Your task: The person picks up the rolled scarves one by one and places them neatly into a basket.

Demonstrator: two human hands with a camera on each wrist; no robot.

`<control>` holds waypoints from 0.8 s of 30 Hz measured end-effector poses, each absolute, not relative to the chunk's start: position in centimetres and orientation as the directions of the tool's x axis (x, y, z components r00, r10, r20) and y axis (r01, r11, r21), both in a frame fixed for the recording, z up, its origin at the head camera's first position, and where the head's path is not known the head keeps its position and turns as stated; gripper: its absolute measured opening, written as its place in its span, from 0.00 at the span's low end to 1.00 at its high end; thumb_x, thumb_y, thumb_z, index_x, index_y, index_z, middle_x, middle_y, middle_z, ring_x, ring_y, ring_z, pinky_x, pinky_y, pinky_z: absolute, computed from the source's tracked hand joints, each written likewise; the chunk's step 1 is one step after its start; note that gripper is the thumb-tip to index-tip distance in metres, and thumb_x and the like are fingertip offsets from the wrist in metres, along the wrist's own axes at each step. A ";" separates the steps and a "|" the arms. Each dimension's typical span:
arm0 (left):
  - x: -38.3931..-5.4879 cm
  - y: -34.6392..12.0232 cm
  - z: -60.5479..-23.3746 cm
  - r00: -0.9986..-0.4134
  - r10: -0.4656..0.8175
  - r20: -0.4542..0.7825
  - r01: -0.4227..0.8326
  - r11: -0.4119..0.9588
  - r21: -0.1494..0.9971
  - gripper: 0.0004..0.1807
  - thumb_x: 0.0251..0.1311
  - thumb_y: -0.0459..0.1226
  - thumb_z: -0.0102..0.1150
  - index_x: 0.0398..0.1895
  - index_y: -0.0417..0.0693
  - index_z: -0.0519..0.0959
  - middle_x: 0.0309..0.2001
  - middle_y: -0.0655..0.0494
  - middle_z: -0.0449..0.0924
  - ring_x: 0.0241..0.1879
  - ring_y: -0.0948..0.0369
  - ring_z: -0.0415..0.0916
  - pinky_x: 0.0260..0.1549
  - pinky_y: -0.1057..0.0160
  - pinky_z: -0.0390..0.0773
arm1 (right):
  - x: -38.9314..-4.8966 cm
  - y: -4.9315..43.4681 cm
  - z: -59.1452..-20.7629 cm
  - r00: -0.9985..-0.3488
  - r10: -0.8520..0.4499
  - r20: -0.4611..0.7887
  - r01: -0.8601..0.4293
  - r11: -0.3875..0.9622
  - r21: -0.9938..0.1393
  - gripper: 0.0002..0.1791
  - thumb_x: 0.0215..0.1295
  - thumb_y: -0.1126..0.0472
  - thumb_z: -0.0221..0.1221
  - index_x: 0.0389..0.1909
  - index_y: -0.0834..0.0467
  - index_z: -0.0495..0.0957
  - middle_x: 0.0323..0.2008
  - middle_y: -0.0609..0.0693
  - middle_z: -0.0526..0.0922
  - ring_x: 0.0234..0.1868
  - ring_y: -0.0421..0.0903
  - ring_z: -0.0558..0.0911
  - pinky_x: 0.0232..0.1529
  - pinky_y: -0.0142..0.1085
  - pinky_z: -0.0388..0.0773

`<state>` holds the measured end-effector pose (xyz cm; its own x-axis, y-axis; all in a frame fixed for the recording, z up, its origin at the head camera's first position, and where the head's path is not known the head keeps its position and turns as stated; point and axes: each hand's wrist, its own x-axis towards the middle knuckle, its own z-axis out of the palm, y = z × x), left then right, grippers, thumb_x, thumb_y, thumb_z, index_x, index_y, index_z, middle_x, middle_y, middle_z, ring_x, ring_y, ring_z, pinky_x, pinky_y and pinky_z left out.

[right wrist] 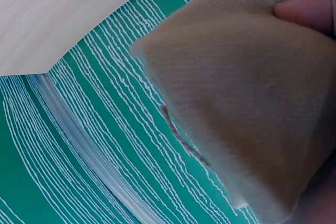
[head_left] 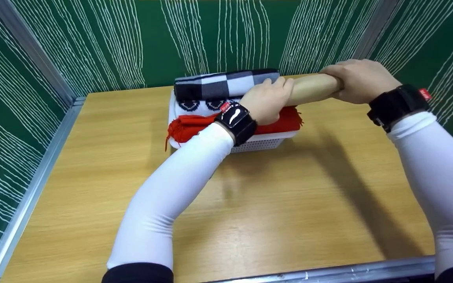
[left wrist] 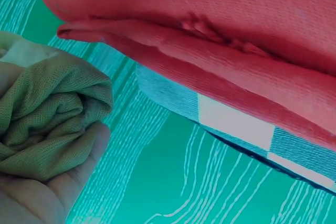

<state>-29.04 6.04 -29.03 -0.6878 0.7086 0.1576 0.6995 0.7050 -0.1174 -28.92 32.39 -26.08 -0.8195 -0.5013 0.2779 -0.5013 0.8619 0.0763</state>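
A rolled beige cloth [head_left: 312, 89], perhaps a scarf, is held above the right end of a white basket [head_left: 261, 145]. My left hand [head_left: 266, 101] grips its left end, and my right hand [head_left: 366, 80] grips the other. Close up in the left wrist view, the roll's end [left wrist: 58, 114] shows spiralled layers. The right wrist view has the beige fabric [right wrist: 236, 87] with fingers at its edge. Inside the basket lie a red fringed scarf [head_left: 279, 121] in front, a white cloth with dark motifs [head_left: 203, 106] in the middle and a black-and-white checked roll [head_left: 226, 85] behind.
The basket stands at the back of a wooden table [head_left: 250, 220], near a green wall [head_left: 155, 43] with white wavy lines. A metal rail [head_left: 37, 177] runs along the left side, and another edge lies at the front.
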 end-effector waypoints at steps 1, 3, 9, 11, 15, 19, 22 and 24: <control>-29.1 5.9 -29.1 -0.685 0.710 0.162 0.702 0.703 -0.112 0.41 0.68 0.36 0.64 0.82 0.41 0.60 0.69 0.46 0.74 0.61 0.48 0.80 0.61 0.53 0.87 | -28.9 32.3 -26.1 -0.819 -0.502 0.279 -0.501 0.862 0.079 0.20 0.59 0.65 0.75 0.53 0.57 0.85 0.45 0.63 0.90 0.44 0.66 0.86 0.45 0.67 0.82; -29.3 5.6 -29.1 -0.684 0.711 0.164 0.706 0.701 -0.099 0.40 0.67 0.35 0.64 0.81 0.40 0.60 0.69 0.45 0.75 0.60 0.47 0.80 0.61 0.52 0.87 | -29.0 32.1 -26.1 -0.818 -0.502 0.281 -0.501 0.862 0.081 0.20 0.59 0.65 0.75 0.53 0.57 0.85 0.45 0.64 0.90 0.44 0.67 0.87 0.44 0.68 0.82; -29.9 4.9 -29.0 -0.694 0.706 0.144 0.702 0.707 -0.083 0.42 0.66 0.34 0.64 0.82 0.40 0.59 0.72 0.44 0.73 0.66 0.47 0.78 0.67 0.52 0.83 | -29.1 31.5 -26.4 -0.808 -0.506 0.301 -0.503 0.859 0.092 0.22 0.58 0.63 0.77 0.53 0.57 0.85 0.46 0.64 0.91 0.43 0.67 0.87 0.43 0.68 0.83; -30.1 4.6 -29.0 -0.698 0.701 0.144 0.699 0.711 -0.075 0.42 0.66 0.34 0.64 0.82 0.40 0.60 0.74 0.44 0.72 0.67 0.46 0.77 0.68 0.51 0.82 | -29.2 31.3 -26.5 -0.802 -0.507 0.315 -0.503 0.858 0.099 0.22 0.57 0.63 0.78 0.53 0.57 0.85 0.46 0.63 0.91 0.42 0.67 0.87 0.42 0.68 0.83; -30.5 4.1 -29.0 -0.704 0.694 0.150 0.694 0.717 -0.059 0.41 0.66 0.33 0.64 0.81 0.40 0.61 0.76 0.44 0.71 0.69 0.46 0.76 0.69 0.50 0.81 | -29.2 31.0 -26.7 -0.797 -0.504 0.332 -0.501 0.859 0.104 0.23 0.56 0.64 0.77 0.53 0.57 0.85 0.46 0.63 0.91 0.42 0.67 0.88 0.42 0.69 0.83; -30.7 3.6 -29.0 -0.711 0.687 0.153 0.689 0.723 -0.046 0.40 0.66 0.33 0.64 0.81 0.40 0.62 0.74 0.45 0.73 0.68 0.47 0.77 0.69 0.50 0.82 | -29.2 30.5 -26.8 -0.795 -0.503 0.339 -0.501 0.860 0.101 0.24 0.56 0.64 0.76 0.55 0.58 0.85 0.46 0.63 0.91 0.43 0.68 0.88 0.44 0.69 0.83; -30.8 3.1 -29.0 -0.713 0.683 0.160 0.687 0.726 -0.038 0.40 0.66 0.33 0.64 0.81 0.41 0.62 0.71 0.46 0.75 0.66 0.48 0.78 0.66 0.50 0.83 | -29.2 30.1 -26.9 -0.792 -0.505 0.344 -0.504 0.858 0.099 0.24 0.56 0.65 0.76 0.55 0.58 0.85 0.46 0.64 0.90 0.45 0.67 0.88 0.46 0.68 0.84; -30.9 2.7 -29.0 -0.712 0.682 0.166 0.687 0.726 -0.036 0.38 0.66 0.33 0.64 0.79 0.42 0.63 0.68 0.47 0.76 0.65 0.48 0.78 0.65 0.49 0.84 | -29.2 29.8 -26.9 -0.789 -0.506 0.347 -0.506 0.857 0.100 0.23 0.56 0.65 0.76 0.55 0.58 0.85 0.46 0.64 0.91 0.45 0.67 0.88 0.47 0.67 0.85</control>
<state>-30.86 2.72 -29.04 -0.7120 0.6822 0.1662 0.6869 0.7258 -0.0364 -29.23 29.79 -26.89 -0.7892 -0.5065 0.3473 -0.5060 0.8568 0.0996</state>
